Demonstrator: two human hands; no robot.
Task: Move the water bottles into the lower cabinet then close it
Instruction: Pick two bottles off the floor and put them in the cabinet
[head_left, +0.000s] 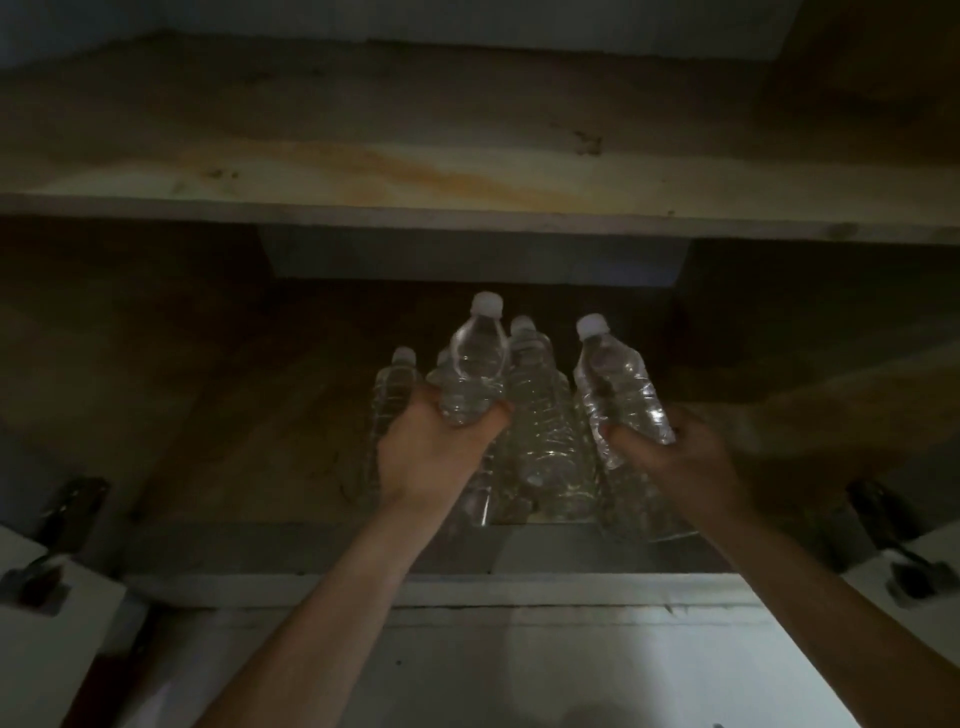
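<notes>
The left hand (431, 447) curls its fingers round the ribbed base of a clear, crinkled plastic bottle (475, 364) with a white cap. The right hand (680, 457) clamps a second bottle (621, 384) likewise, slightly tilted. Both bottles are inside the dim cabinet (519, 558), above its wooden floor (234, 415). More bottles (540, 415) stand between the two sets of fingers (a further bottle (392, 395) just left of the left fingers). A stained shelf board (467, 171) spans well above the caps, and open floor lies outside both hands.
</notes>
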